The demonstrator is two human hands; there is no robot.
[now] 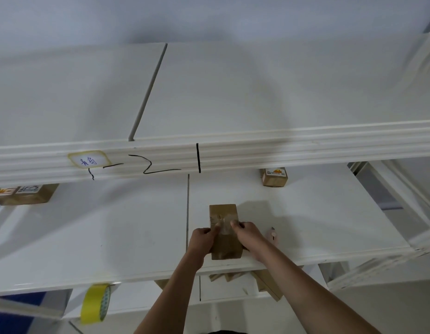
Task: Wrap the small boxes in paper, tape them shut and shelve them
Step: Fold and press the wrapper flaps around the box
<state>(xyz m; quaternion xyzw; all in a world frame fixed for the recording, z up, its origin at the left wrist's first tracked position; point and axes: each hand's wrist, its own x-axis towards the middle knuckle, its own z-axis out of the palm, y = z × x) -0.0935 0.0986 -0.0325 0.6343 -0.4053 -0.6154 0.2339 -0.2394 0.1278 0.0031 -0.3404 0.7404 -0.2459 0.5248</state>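
Wrapped box (224, 233) lies between both hands, long axis running away from person. Left hand (202, 239) & right hand (248, 235) pinch approx. clear tape atop it.

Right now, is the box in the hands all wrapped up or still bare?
Wrapped. Brown paper covers the box on every side in view, and both hands pinch clear tape on top.

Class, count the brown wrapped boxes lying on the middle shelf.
3: one under both hands, one at the far left, one behind on the right. The beam may hide others.
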